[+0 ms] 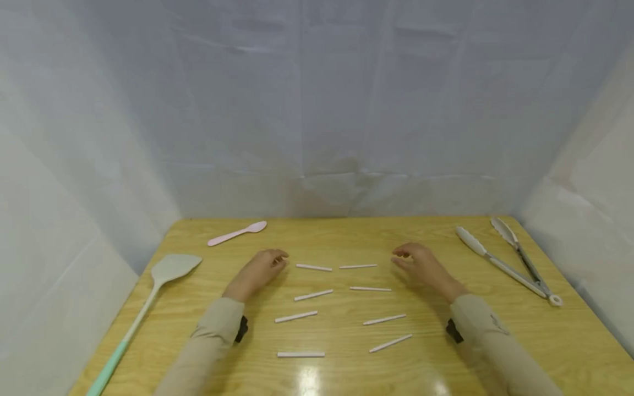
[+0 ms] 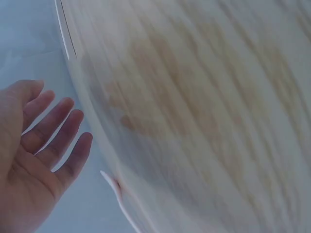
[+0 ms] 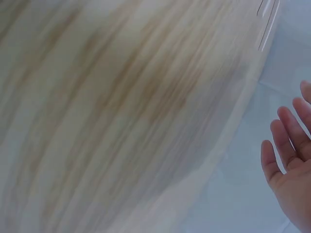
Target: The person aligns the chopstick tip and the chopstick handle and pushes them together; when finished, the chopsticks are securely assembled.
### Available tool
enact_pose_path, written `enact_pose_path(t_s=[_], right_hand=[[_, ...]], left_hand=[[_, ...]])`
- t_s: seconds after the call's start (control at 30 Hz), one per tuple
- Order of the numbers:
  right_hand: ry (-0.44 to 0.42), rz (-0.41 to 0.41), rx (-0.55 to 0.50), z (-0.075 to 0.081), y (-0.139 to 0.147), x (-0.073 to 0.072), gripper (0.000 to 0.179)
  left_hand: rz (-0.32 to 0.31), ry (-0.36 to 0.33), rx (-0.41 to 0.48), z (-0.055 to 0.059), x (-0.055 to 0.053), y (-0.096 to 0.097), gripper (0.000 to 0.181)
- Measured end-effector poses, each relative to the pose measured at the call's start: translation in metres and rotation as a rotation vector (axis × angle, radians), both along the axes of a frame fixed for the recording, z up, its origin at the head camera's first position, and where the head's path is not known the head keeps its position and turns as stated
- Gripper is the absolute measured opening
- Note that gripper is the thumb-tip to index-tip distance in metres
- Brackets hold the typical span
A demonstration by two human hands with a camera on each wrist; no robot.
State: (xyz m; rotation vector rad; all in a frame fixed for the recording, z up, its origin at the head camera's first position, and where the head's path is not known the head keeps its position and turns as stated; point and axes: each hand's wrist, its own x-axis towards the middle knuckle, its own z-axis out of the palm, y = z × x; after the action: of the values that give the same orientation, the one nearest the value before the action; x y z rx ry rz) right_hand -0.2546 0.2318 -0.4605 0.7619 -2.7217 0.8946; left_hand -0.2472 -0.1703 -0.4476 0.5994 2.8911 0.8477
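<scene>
In the head view my left hand (image 1: 260,270) hovers over the table left of the sticks, fingers loosely bent, holding nothing. Nearest to it is a thin white stick (image 1: 314,268) in the far row. My right hand (image 1: 423,268) mirrors it on the other side, also without anything in its fingers, close to another slim white stick (image 1: 358,267). Between the forearms several such sticks lie in two columns; those on the left look a bit thicker, like this near one (image 1: 301,355). Both wrist views show the fingers spread apart and relaxed.
A pink spoon (image 1: 238,234) lies at the far left. Along the left edge is a spatula (image 1: 173,267) with a green handle. Spread metal tongs (image 1: 512,269) lie on the right. Pale sheeting (image 1: 327,110) encloses the wooden table (image 1: 342,236) at the back and sides.
</scene>
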Motion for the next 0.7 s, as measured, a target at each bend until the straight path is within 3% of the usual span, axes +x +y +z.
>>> enact_pose_path(t_s=[0.27,0.7], right_hand=[[-0.116,0.034,-0.046,-0.006,-0.004,-0.003,0.022],[-0.242,0.080,-0.020,-0.007,-0.018,-0.006,0.024]], left_hand=[[-0.026,0.007,0.158,-0.007,-0.004,0.001,0.028],[-0.037,-0.060,0.226,-0.014,-0.011,0.006,0.027]])
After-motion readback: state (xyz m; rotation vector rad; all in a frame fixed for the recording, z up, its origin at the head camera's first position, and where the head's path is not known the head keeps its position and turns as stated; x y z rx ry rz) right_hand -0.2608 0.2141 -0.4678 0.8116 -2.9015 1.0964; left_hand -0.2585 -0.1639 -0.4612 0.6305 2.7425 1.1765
